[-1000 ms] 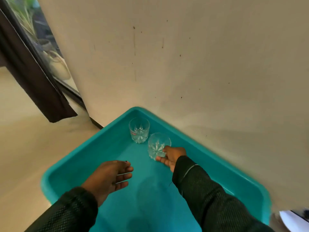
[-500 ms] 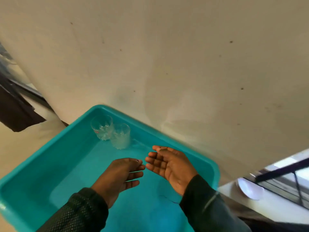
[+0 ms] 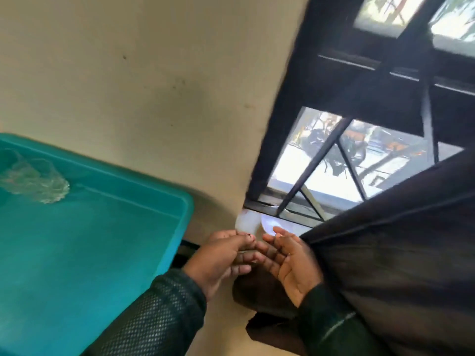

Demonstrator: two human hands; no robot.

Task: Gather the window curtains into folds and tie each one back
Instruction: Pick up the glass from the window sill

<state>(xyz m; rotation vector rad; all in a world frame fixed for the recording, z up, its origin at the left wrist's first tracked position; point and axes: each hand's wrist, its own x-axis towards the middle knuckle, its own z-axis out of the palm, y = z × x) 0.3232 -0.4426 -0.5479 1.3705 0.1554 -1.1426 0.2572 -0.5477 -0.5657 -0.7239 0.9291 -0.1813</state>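
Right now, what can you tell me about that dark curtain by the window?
The dark curtain looks like thin, slightly sheer black-brown cloth. It hangs at the right, slanting across the lower right part of the barred window, with long creases running toward its lower left edge. It is loose, not yet gathered or tied. The right hand, open with palm up, lies right against that edge; whether it touches the cloth is unclear. The left hand is beside it, apart from the curtain.

A tub (image 3: 185, 209) is set at the left against the wall (image 3: 154, 86), with blurred glassware (image 3: 38, 183) in its far left corner. The window (image 3: 359, 160) is placed to the right of the wall. The curtain (image 3: 398, 253) is hung at the lower right, before the window. Both hands (image 3: 221, 258) (image 3: 290, 263) are held between tub and curtain.
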